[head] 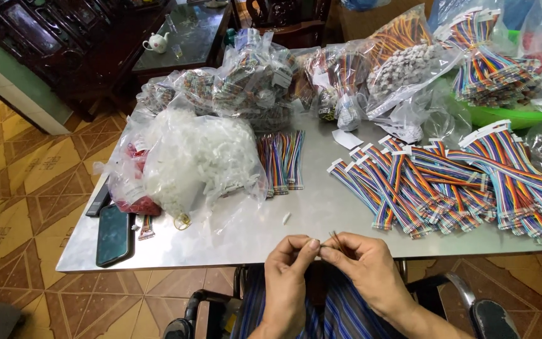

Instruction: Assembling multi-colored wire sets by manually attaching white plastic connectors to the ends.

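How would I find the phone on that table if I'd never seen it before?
Start at the shiny metal table and go to its front left corner. Beside the clear bag of white plastic bits lies the phone, flat and face up. It is the only dark, glossy rectangle there.

A smooth, dully gleaming metal surface (321, 213) is seen under crinkled, glossy clear plastic bags (202, 157), rainbow-coloured plastic-sheathed ribbon cables (446, 188) and a glossy black glass-fronted phone (113, 235); beyond, dark polished wooden furniture (83, 44).
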